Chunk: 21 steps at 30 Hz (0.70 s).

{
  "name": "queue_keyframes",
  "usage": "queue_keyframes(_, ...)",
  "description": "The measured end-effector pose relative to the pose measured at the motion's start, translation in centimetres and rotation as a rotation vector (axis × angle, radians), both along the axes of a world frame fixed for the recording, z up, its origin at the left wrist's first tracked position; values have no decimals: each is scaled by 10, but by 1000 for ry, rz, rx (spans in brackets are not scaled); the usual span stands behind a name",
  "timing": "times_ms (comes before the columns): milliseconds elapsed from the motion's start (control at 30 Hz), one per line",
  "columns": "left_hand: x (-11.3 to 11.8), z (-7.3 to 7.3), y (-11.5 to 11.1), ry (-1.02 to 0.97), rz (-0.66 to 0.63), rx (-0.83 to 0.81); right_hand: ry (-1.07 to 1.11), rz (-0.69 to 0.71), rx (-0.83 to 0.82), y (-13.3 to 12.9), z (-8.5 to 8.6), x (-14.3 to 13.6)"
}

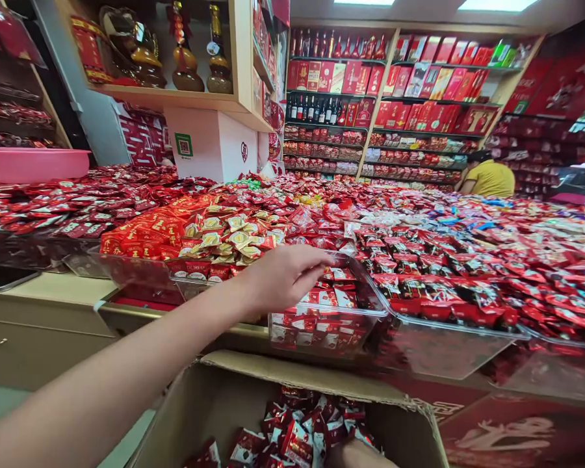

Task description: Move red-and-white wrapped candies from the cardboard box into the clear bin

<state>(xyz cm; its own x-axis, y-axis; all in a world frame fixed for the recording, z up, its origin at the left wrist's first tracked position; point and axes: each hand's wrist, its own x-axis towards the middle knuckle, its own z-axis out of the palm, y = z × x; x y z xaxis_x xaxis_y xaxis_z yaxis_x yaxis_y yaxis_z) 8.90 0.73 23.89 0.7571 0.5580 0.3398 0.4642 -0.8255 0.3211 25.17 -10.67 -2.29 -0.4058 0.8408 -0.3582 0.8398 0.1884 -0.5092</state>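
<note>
My left hand (pixel 292 276) reaches over a clear plastic bin (pixel 370 312) that holds red and white wrapped candies (pixel 322 318). Its fingers stretch out to the right with the thumb apart, and nothing shows in them. Below, an open cardboard box (pixel 214 390) contains loose dark red and white candy packets (pixel 297 439). Only part of my right hand (pixel 363 454) shows, low inside the box against these packets. Its fingers are hidden, so what they hold does not show.
Bins of wrapped candies (pixel 448 299) spread across the counter, with gold-and-white packets (pixel 238 234) left of my hand. A pink basin (pixel 34 164) stands at the left. Bottles fill a wooden shelf (pixel 151 94) above. A person in a yellow shirt (pixel 492 179) is at the back right.
</note>
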Motion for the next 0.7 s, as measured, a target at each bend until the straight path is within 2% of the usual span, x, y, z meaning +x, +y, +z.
queue_keyframes(33,-12,-8,-16,-114,-33,-24,-24,-24,-3,0,0,-4)
queue_keyframes(100,-33,-37,-47,-213,-56,-112,-49,-52,-7,0,0,-16)
queue_keyframes(167,-51,-82,-72,-160,-26,-279,-58,-54,-6,2,-3,-33)
queue_keyframes(233,-62,-133,-90,-12,-21,-495,-111,-72,6,5,-12,-51)
queue_keyframes(267,-66,-157,-96,9,24,-572,-146,-91,16,6,-17,-59)
queue_keyframes(333,-72,-196,-104,18,116,-687,-195,-144,45,7,-27,-70)
queue_keyframes(367,-75,-210,-107,6,163,-722,-195,-171,62,6,-30,-73)
queue_keyframes(433,-80,-226,-108,-62,259,-789,-151,-223,92,6,-34,-70)
queue_keyframes(533,-85,-234,-101,-242,375,-907,-22,-333,90,10,-30,-55)
queue_keyframes(600,-83,-236,-93,-327,403,-976,102,-403,55,13,-24,-44)
queue_keyframes(700,-71,-238,-84,-389,373,-1076,368,-473,-19,13,-12,-36)
